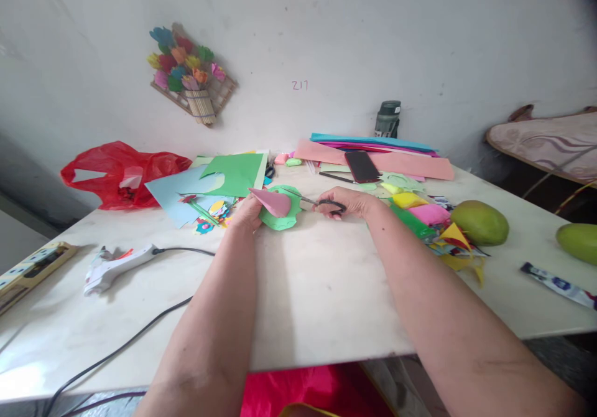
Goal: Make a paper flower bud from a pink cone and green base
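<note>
Near the middle of the table, my left hand [249, 213] is closed on the edge of a pink paper cone [276, 204] and a green paper piece [282, 221] with a wavy edge. The cone lies on its side against the green piece, its tip toward my left. My right hand [344, 203] grips a pair of scissors [333, 206] with dark handles. Their blades point left and reach the upper right edge of the green piece. Whether the blades are parted cannot be made out.
A white glue gun [119, 269] with a black cable lies left, near a power strip [35, 274]. Behind are a red plastic bag [124, 171], green sheet [237, 173], phone [362, 167] and bottle [387, 120]. Paper scraps and a green mango [480, 222] lie right.
</note>
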Action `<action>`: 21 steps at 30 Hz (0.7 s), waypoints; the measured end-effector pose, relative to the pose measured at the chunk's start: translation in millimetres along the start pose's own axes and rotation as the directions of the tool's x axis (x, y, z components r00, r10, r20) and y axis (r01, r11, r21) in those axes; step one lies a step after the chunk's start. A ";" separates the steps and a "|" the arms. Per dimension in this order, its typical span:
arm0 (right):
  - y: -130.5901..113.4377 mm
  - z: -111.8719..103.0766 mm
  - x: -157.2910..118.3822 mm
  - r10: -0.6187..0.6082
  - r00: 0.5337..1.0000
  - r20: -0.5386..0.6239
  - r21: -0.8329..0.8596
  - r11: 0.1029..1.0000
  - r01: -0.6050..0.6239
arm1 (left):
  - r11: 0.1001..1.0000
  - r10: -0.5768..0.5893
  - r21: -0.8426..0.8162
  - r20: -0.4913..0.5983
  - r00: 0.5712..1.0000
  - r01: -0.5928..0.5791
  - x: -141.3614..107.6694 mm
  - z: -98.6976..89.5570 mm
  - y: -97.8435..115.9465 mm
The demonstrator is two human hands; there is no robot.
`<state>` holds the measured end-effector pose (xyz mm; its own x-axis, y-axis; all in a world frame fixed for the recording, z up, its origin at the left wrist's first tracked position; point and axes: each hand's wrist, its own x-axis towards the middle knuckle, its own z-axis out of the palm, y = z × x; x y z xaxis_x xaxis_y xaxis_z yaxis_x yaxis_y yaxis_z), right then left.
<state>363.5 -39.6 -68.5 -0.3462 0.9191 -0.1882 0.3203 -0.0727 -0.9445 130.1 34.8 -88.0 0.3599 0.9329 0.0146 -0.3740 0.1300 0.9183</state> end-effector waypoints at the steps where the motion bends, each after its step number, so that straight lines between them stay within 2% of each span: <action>1: 0.4 -0.5 0.2 0.003 1.000 -0.001 -0.014 1.000 -0.003 | 1.000 -0.002 0.001 -0.002 1.000 0.002 -0.2 0.1 0.2; 11: -4.0 2.0 -5.7 -0.006 0.999 -0.039 -0.103 0.995 0.002 | 1.000 0.012 0.020 -0.032 0.999 -0.012 -2.1 1.8 1.7; 21: -3.7 4.9 -5.6 0.032 0.999 -0.018 -0.001 0.999 -0.032 | 1.000 -0.003 0.017 -0.016 1.000 0.004 2.4 -4.2 -0.3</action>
<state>359.9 -46.4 -65.3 -0.3202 0.9230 -0.2134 0.3324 -0.1015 -0.9377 127.4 38.3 -89.9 0.3476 0.9376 0.0053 -0.3585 0.1277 0.9248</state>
